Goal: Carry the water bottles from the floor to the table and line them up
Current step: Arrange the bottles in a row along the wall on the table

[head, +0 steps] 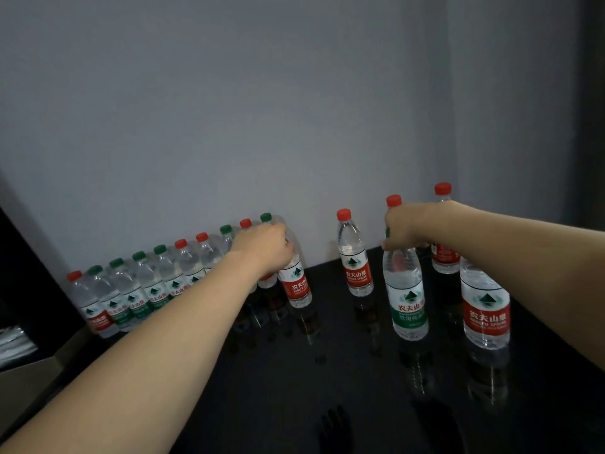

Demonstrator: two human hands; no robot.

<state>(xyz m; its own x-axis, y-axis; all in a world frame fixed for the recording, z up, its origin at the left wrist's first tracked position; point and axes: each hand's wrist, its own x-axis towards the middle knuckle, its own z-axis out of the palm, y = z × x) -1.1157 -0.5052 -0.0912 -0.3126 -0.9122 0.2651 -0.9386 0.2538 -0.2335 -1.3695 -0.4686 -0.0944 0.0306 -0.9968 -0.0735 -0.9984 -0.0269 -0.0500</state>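
Several clear water bottles with red or green caps stand in a row [140,290] along the wall on the glossy black table [294,388]. My left hand [263,249] is closed around the upper part of a red-labelled bottle [297,286] at the row's right end. My right hand [407,226] grips the neck of a green-labelled bottle [407,299] standing on the table's right side. A red cap [394,200] shows just above this hand; its bottle is mostly hidden behind it.
Loose upright bottles stand on the right: one red-labelled in the middle [355,260], one at the back [444,253], one in front under my right forearm [486,312]. A cardboard box [32,381] sits off the table's left edge. The grey wall [294,109] is close behind.
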